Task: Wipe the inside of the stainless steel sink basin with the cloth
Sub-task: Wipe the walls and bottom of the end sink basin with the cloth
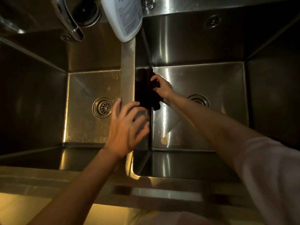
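At frame centre, the right hand [162,87] seemingly presses a dark cloth [146,88] against the basin [203,82] wall; the left hand [126,129], fingers spread and relaxed, rests on the divider [128,65].

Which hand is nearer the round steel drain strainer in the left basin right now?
Left. The left hand rests on the steel divider just right of the round steel drain strainer. The right hand is across the divider in the right basin, holding the dark cloth.

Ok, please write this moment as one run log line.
right hand: holds dark cloth on right steel basin wall | left hand: open, on divider
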Demonstrator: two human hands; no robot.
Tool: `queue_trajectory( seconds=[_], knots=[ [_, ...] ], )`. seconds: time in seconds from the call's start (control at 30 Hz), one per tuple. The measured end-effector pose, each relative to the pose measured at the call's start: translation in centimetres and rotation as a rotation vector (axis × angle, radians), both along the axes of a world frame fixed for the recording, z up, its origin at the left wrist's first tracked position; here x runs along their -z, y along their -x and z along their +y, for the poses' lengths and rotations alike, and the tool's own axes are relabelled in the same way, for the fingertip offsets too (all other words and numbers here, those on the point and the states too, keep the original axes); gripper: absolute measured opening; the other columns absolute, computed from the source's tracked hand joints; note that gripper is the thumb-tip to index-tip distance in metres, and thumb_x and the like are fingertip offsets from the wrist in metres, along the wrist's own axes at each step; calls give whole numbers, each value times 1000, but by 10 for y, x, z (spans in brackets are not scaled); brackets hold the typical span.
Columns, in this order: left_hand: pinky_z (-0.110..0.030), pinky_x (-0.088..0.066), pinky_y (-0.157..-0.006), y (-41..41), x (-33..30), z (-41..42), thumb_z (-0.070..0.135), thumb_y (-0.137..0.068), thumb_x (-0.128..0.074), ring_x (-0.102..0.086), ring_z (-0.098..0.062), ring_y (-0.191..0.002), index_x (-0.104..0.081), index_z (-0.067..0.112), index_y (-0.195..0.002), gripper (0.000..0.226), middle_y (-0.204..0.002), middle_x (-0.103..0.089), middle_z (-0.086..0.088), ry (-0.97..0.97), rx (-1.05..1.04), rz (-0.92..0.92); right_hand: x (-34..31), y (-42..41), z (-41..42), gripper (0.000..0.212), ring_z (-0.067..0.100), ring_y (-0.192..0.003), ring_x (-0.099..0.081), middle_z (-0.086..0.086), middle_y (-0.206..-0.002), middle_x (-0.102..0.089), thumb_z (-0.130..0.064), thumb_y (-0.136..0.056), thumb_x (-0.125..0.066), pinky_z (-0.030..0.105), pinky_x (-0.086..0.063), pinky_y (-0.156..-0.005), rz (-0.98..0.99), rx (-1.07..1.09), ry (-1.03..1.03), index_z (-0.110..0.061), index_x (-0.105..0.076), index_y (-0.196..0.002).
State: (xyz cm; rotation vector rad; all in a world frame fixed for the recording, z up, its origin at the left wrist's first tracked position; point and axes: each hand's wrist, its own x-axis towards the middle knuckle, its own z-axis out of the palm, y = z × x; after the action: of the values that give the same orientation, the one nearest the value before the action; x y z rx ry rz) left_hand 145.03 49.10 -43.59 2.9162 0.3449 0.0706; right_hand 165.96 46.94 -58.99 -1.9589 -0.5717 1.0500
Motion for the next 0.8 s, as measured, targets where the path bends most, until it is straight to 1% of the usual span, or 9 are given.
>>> queue_trajectory(
  seconds=[0.13, 0.2, 0.27, 0.33, 0.4, 0.5, 0.6, 0.7, 0.8],
  knots=[
    [-61, -23, -109, -2, -1, -1, 33, -90, -51, -50, -24, -122, -71, 18, -95, 26, -115, -65, -3, -8, -2, 31, -10, -1, -2, 38, 18, -105, -60, -7, -110, -61, 0, -81, -59, 31, -49, -88, 10, 22, -24, -28, -58, -107],
    [-59, -23, -109, -1, -3, -1, 33, -90, -49, -49, -24, -122, -71, 17, -95, 28, -117, -64, -4, -1, -11, 36, -25, 2, -7, 39, 17, -107, -60, -6, -114, -62, 1, -80, -60, 32, -49, -91, 13, 30, -75, -29, -59, -105],
    [-59, -23, -110, -1, -4, -2, 33, -91, -48, -48, -23, -123, -72, 17, -94, 29, -118, -63, -5, 3, -16, 42, -47, 4, -13, 39, 16, -106, -60, -2, -116, -61, 4, -80, -62, 33, -50, -93, 30, 35, -166, -26, -60, -105],
    [-59, -23, -110, -1, -5, -3, 33, -91, -48, -48, -24, -123, -71, 17, -92, 29, -119, -63, -6, 6, -12, 35, -75, 6, -21, 39, 16, -103, -59, -1, -113, -60, 6, -79, -63, 35, -51, -93, 40, 15, -283, -21, -60, -106],
    [-58, -22, -111, 0, -5, -3, 33, -90, -48, -48, -24, -123, -71, 17, -90, 28, -120, -62, -7, 11, -10, 23, -101, 6, -29, 39, 17, -107, -58, -3, -111, -59, 8, -77, -63, 35, -49, -97, 25, -28, -412, -16, -60, -108],
    [-58, -20, -111, -1, -5, -2, 33, -90, -47, -48, -25, -123, -70, 17, -91, 29, -122, -60, -9, 12, -17, 25, -124, 7, -39, 40, 10, -111, -55, -9, -110, -58, 9, -77, -62, 29, -48, -100, 48, -87, -549, -14, -58, -109],
    [-60, -18, -112, -1, -4, -2, 34, -89, -46, -47, -24, -123, -70, 17, -93, 29, -124, -59, -9, 5, -15, 32, -116, 8, -37, 40, 5, -106, -54, -11, -107, -56, 8, -78, -63, 29, -49, -95, 55, -69, -488, -19, -57, -106],
    [-61, -18, -111, -1, -4, -2, 36, -90, -45, -46, -24, -124, -70, 19, -92, 30, -123, -59, -7, -2, -13, 46, -86, 6, -28, 40, 13, -105, -57, -9, -106, -55, 6, -79, -64, 31, -53, -87, 88, -34, -332, -21, -56, -107],
    [-62, -18, -110, -2, -3, -2, 37, -90, -44, -45, -23, -125, -71, 19, -91, 33, -123, -60, -6, -6, -19, 51, -49, 5, -19, 40, 14, -101, -57, -5, -108, -57, 6, -80, -62, 26, -50, -83, 79, -30, -182, -24, -55, -106]
  ],
)
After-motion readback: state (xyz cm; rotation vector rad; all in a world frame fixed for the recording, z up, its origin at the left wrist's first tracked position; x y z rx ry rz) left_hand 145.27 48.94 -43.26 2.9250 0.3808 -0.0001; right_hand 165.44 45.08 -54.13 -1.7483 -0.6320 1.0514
